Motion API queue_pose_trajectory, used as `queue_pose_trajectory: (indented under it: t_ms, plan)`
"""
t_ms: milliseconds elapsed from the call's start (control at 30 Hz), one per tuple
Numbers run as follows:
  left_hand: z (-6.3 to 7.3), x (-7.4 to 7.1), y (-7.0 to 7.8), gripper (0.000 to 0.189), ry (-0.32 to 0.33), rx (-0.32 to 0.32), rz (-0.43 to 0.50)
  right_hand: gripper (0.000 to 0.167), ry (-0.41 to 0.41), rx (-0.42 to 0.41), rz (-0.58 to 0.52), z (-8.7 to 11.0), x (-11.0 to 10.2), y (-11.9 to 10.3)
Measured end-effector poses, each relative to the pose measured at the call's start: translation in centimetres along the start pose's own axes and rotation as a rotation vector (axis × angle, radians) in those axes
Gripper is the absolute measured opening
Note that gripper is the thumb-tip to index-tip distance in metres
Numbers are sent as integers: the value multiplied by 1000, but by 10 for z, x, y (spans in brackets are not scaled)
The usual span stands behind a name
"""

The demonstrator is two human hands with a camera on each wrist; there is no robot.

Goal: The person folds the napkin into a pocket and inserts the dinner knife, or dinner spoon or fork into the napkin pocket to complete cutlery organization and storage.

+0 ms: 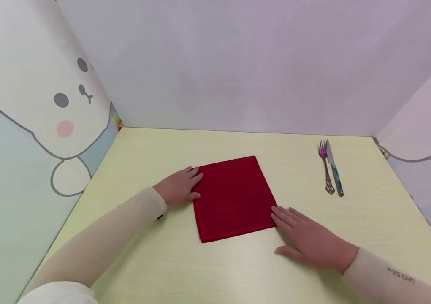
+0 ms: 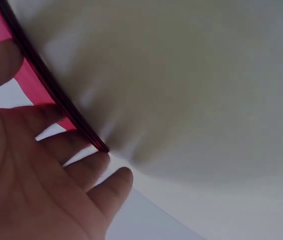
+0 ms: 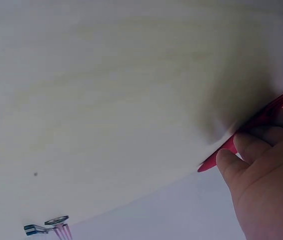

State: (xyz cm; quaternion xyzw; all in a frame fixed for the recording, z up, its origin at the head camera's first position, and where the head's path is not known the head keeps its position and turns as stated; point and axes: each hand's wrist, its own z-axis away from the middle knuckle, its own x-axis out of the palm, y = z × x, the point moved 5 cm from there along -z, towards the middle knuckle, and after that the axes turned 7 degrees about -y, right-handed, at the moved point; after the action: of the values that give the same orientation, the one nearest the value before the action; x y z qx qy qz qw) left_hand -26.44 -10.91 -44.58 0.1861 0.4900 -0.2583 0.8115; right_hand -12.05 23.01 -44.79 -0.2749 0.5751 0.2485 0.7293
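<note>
A folded red cloth napkin point(image 1: 234, 198) lies flat and slightly turned on the table, in the middle of the head view. My left hand point(image 1: 179, 185) rests at its left edge, fingers extended over the upper left part and thumb lower down. In the left wrist view, the napkin's edge point(image 2: 64, 102) shows several stacked layers, with the fingertips along it. At the lower right corner, my right hand point(image 1: 310, 238) touches the napkin with straight fingertips, its thumb spread out on the tabletop. The right wrist view shows these fingers against the red edge point(image 3: 221, 155).
To the right of the napkin lie a fork point(image 1: 326, 169) with purplish tines and a knife point(image 1: 335, 173) with a teal handle, side by side. The pale wooden table point(image 1: 154, 147) meets a plain wall point(image 1: 238, 76) behind and cartoon-printed panels point(image 1: 17, 139) at the sides.
</note>
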Motion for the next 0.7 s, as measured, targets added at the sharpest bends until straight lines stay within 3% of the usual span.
queue_pose_trajectory:
  t_ms: [367, 700]
  plan:
    - [52, 28, 22, 80, 64, 21, 4, 84, 1, 110, -73, -32, -13, 48]
    - [80, 39, 51, 74, 92, 148, 43, 87, -44, 179, -87, -80, -24, 78]
